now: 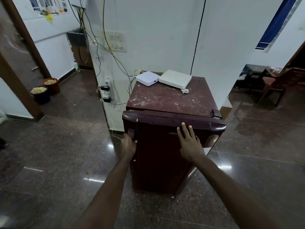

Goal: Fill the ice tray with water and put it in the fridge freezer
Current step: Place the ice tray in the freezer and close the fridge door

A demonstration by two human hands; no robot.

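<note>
against the fridge door (156,159), right hand (189,143) flat, fingers (184,129) straight and spread; left hand (127,146) clamped round the handle (131,132)

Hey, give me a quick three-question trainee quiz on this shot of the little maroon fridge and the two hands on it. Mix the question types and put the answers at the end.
1. True or false: the right hand lies flat, fingers straight, on the front of the small maroon fridge door.
2. What does the left hand hold? A) the maroon door handle at the door's left edge; B) a yellow cable; C) an ice tray.
3. Fill in: ___ flat white plastic boxes sit on the dusty maroon fridge top.
Key: 1 true; 2 A; 3 two.
</note>
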